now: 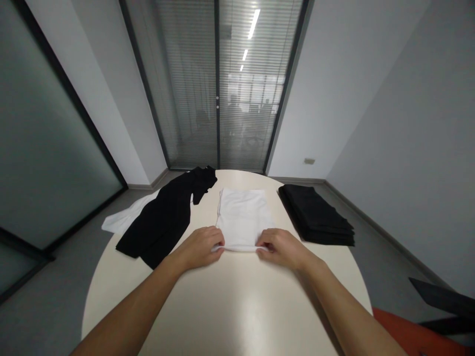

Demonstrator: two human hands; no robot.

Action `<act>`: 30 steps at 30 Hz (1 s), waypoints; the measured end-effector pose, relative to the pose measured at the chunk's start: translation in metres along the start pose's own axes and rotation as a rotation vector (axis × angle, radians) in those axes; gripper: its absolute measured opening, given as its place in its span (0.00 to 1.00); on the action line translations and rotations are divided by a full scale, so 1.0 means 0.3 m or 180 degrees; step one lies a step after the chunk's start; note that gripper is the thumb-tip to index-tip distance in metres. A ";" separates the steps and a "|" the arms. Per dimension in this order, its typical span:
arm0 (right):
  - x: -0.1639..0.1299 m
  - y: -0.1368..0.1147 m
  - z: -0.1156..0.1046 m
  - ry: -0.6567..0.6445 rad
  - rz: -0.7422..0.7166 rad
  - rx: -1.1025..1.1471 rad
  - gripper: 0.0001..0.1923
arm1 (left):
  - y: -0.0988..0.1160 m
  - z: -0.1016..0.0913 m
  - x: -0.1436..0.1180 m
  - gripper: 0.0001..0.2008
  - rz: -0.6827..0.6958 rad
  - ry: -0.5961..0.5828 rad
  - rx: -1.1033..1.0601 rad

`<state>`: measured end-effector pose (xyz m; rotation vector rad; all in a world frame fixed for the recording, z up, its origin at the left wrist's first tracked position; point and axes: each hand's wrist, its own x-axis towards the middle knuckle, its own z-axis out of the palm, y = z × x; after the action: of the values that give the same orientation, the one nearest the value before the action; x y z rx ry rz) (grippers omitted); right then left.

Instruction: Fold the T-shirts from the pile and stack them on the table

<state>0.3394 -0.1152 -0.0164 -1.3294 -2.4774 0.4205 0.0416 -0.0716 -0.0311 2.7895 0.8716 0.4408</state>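
A white garment [243, 215], folded into a rough rectangle, lies flat in the middle of the round table. My left hand [203, 247] pinches the left end of its near edge between thumb and fingers. At the right end of the same edge, my right hand [282, 248] is closed on the cloth in a similar pinch. The near edge runs fairly straight between the two hands, slightly raised. What kind of garment it is does not show.
On the left, loose black clothing [166, 212] lies over a white cloth [129, 215] that hangs past the rim of the pale table [230, 306]. A stack of folded black garments [315, 215] stands on the right. An orange chair [411, 336] is at the lower right.
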 end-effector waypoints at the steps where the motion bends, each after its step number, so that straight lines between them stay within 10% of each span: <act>1: -0.003 -0.008 -0.002 -0.0091 0.0121 0.0123 0.07 | 0.011 -0.011 0.000 0.04 -0.0063 -0.0055 -0.0042; 14: -0.035 -0.069 -0.011 -0.2165 0.0910 0.2428 0.15 | 0.116 -0.091 -0.046 0.10 -0.1035 -0.1964 -0.1992; 16: -0.022 -0.053 -0.008 -0.1791 0.0914 0.2549 0.17 | 0.103 -0.078 -0.026 0.14 -0.1052 -0.1597 -0.2047; 21: 0.041 0.061 0.042 0.0748 0.0922 0.1416 0.19 | 0.032 0.010 0.037 0.16 -0.0964 0.0619 -0.0779; 25: 0.096 0.168 0.097 0.1780 0.1349 0.0571 0.23 | -0.034 0.094 0.071 0.21 -0.1069 0.0876 -0.0492; 30: 0.156 0.260 0.128 0.1927 0.1987 0.0776 0.22 | -0.076 0.132 0.116 0.20 -0.1624 0.1010 -0.0582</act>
<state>0.3585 -0.0390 -0.0761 -1.7770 -1.4575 0.3617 0.0701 -0.0365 -0.0663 2.2478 1.4712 0.8295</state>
